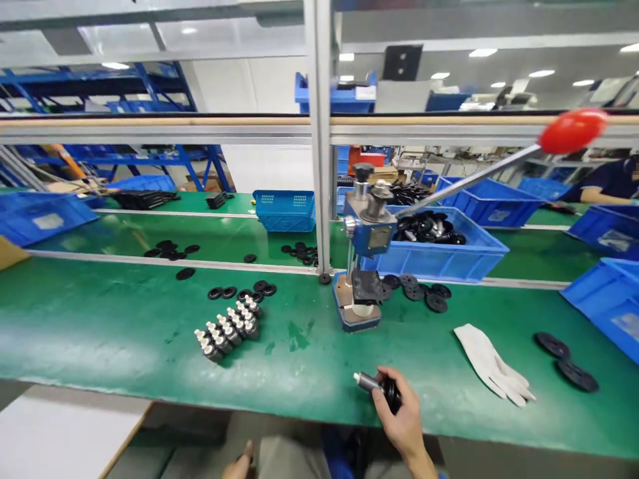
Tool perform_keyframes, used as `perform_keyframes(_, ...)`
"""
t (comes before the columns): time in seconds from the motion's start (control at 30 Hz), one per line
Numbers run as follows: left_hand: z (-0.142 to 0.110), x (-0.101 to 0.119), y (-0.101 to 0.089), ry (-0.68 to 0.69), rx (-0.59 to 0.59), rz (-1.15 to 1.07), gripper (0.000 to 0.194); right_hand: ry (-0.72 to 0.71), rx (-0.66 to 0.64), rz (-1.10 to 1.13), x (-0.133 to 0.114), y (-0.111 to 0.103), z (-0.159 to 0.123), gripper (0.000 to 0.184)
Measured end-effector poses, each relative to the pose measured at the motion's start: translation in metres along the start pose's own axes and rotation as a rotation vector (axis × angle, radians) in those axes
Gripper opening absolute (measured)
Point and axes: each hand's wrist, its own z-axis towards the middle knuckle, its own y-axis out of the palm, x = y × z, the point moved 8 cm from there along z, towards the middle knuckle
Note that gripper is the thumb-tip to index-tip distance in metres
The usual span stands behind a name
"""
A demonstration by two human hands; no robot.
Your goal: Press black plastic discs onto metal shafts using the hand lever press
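My right hand (402, 416) is closed around a small part above the front edge of the green bench. That part is a grey metal cylinder (368, 381) with a white tip, joined to black round discs (392, 394) partly covered by my fingers. Low in the picture, my left hand (240, 464) is near my lap and mostly cut off by the frame; its fingers are largely hidden. A blue hand press (369, 233) with a red lever knob (573, 131) stands beyond my right hand. To its left, several cylinders with white tips (227, 328) stand grouped in rows.
Black discs (436, 303) lie around the press, with more discs (576, 374) at the right. A white glove (492, 362) rests on the bench (309, 372). Behind the press sits a blue bin (429, 259) of black parts. An upright metal post (319, 133) rises mid-bench.
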Motion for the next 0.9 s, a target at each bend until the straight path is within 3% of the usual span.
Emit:
perform_keyframes(0.07,-0.003,-0.022,-0.015,-0.070,0.051,0.019,0.051,-0.059,-0.024,0.031,-0.007,-0.003,0.004,0.027)
perform_keyframes(0.1,-0.009,-0.024,-0.029,-0.024,0.159,-0.023,0.051,-0.076,-0.029,0.049,-0.009,-0.005,0.005,0.026)
perform_keyframes(0.17,-0.033,-0.017,-0.053,0.117,0.365,-0.167,0.057,-0.092,-0.043,0.090,-0.011,-0.005,0.005,0.025)
perform_keyframes(0.23,-0.063,0.006,-0.060,0.268,0.443,-0.309,0.069,-0.098,-0.057,0.135,-0.011,-0.004,0.005,0.025)
perform_keyframes(0.33,-0.101,0.060,-0.027,0.409,0.264,-0.409,0.069,-0.101,-0.036,0.186,-0.010,-0.003,0.005,0.025)
perform_keyframes(0.47,-0.143,0.144,0.052,0.638,-0.147,-0.524,0.065,-0.103,0.029,0.204,-0.009,-0.007,0.006,0.024)
perform_keyframes(0.6,-0.166,0.193,0.113,0.697,-0.470,-0.677,0.061,-0.130,0.066,0.194,-0.011,-0.011,0.004,0.027)
perform_keyframes(0.7,-0.166,0.208,0.128,0.652,-0.553,-0.778,0.054,-0.165,0.082,0.173,-0.016,-0.011,0.001,0.033)
perform_keyframes(0.9,-0.150,0.212,0.133,0.536,-0.619,-0.891,0.046,-0.248,0.046,0.123,-0.023,0.001,-0.005,0.050)
